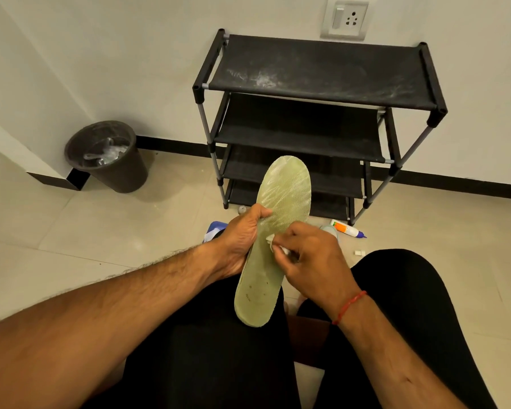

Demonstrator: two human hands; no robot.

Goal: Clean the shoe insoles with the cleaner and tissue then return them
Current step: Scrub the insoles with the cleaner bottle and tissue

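Holding a pale green insole (281,196) over the lap, the left hand (239,240) grips it by its left edge. The thumb lies on top and the fingers curl under it. The toe end points up and away toward the shoe rack (322,72). The heel end rests on the left leg (219,349), which is in black trousers.

The right hand (313,255) pinches a small white tissue (273,245) in its curled fingers. The tissue is pressed on the middle of the insole, close to the left thumb. A red thread (350,307) is tied round the right wrist.

The cleaner bottle (347,229) lies on its side on the floor (101,231), just beside the right front foot of the shoe rack. It is white and orange with a blue tip. A little white bit (359,252) lies on the floor near it.

The shoe rack is black, with dusty marks on its top shelf, and it stands against the wall (130,54). A dark bin (109,154) stands on the floor to the left of the rack, by the wall, with clear plastic inside. Something blue (214,228) shows behind the left hand, but most of it is hidden.
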